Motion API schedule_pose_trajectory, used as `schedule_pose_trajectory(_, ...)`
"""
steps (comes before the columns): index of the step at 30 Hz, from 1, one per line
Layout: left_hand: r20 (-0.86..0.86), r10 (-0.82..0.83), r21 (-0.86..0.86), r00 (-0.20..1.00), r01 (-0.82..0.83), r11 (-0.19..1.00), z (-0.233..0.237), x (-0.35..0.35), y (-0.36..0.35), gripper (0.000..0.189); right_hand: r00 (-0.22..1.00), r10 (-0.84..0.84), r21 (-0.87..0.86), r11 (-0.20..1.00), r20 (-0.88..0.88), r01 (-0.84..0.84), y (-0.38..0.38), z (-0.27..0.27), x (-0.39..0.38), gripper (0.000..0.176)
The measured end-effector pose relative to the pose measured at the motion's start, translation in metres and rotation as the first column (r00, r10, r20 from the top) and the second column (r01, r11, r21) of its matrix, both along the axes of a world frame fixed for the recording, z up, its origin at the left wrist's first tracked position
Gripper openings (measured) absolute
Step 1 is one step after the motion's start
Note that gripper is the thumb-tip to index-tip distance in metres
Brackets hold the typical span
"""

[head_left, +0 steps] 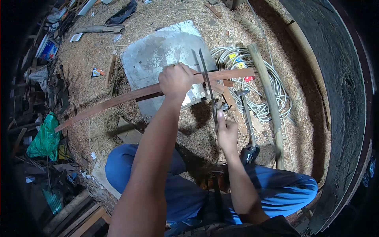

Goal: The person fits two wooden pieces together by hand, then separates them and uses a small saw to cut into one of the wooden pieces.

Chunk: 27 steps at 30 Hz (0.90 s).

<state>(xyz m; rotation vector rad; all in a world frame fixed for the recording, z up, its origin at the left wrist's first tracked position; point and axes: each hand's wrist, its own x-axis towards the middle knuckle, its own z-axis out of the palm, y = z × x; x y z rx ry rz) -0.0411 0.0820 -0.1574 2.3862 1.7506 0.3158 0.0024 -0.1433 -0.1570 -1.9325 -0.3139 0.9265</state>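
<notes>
A long, curved strip of reddish wood [114,102] lies across a worn, pale metal-topped block [158,47], both its ends reaching past the block. My left hand [176,81] is wrapped over the strip near the block's front edge. Closed round the handle of a saw [208,77], my right hand [226,132] is lower and to the right. The saw's long dark blade shows nearly edge-on and crosses the strip to the right of my left hand; its teeth cannot be made out. Shorter wood pieces [216,87] are under the strip there.
To the right lie a coil of grey cable [282,94], a wooden pole [264,91] and a hammer [248,114]. Shavings cover the ground. A green plastic bag [45,138] and scrap wood [85,221] lie left. A big dark curved wall [343,118] bounds the right side.
</notes>
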Motion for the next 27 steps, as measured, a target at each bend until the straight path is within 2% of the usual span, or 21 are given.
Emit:
schedule_pose_trajectory(2,0.013,-0.005,0.011,1.000,0.004,1.000,0.002,0.003,0.002,0.037,1.000,-0.010,-0.003,1.000,0.024,0.010,-0.026,-0.002,-0.013,0.066)
schedule_pose_trajectory(4,-0.001,-0.008,0.000,1.000,0.008,1.000,0.002,0.002,0.003,0.037,0.998,-0.062,0.028,0.998,-0.027,0.062,-0.053,0.004,-0.032,0.067)
schedule_pose_trajectory(8,0.057,-0.029,0.051,0.998,0.026,0.998,-0.005,0.002,0.004,0.043,0.992,-0.026,-0.088,0.996,-0.121,0.015,-0.011,0.013,-0.001,0.067)
schedule_pose_trajectory(10,0.049,-0.024,0.059,0.999,0.022,0.998,-0.007,0.000,0.004,0.043,0.998,0.045,0.005,0.999,0.049,-0.045,0.012,-0.002,0.012,0.067)
schedule_pose_trajectory(13,0.036,-0.014,0.040,0.999,0.012,0.999,-0.005,0.000,0.003,0.044,0.996,0.049,-0.021,0.999,0.069,-0.048,-0.003,0.000,0.003,0.068)
schedule_pose_trajectory(14,0.041,-0.011,0.043,0.999,0.009,0.999,-0.004,0.001,0.004,0.044,0.999,0.025,-0.070,0.997,-0.048,-0.029,-0.020,0.007,-0.005,0.069)
schedule_pose_trajectory(17,0.025,-0.020,0.057,0.999,0.019,0.998,-0.003,0.000,0.006,0.043,0.995,-0.033,-0.043,0.999,-0.095,0.029,-0.043,0.018,-0.020,0.069)
schedule_pose_trajectory(19,0.025,-0.013,0.015,1.000,0.012,1.000,-0.004,0.001,0.004,0.037,0.998,-0.010,-0.113,0.994,-0.067,0.002,-0.028,0.019,-0.013,0.069)
schedule_pose_trajectory(20,0.027,-0.022,0.018,0.999,0.022,1.000,-0.003,0.003,0.003,0.037,0.998,-0.019,-0.110,0.994,-0.066,0.012,-0.013,0.015,-0.008,0.069)
schedule_pose_trajectory(23,0.001,-0.012,0.007,1.000,0.012,1.000,-0.002,0.000,0.001,0.038,0.996,0.010,-0.032,0.999,0.094,-0.008,0.021,-0.002,0.003,0.064)
schedule_pose_trajectory(24,-0.002,-0.013,0.008,1.000,0.013,1.000,-0.001,0.001,0.001,0.038,0.996,0.007,-0.034,0.999,0.089,-0.004,0.013,0.002,0.000,0.064)
schedule_pose_trajectory(26,0.002,-0.006,0.012,1.000,0.006,1.000,0.000,0.002,0.003,0.038,0.995,-0.052,-0.021,0.999,-0.087,0.050,-0.016,0.014,-0.012,0.062)
schedule_pose_trajectory(27,-0.004,-0.009,0.004,1.000,0.009,1.000,0.001,0.003,0.003,0.038,0.996,-0.032,0.002,0.999,-0.082,0.032,-0.035,0.013,-0.019,0.063)
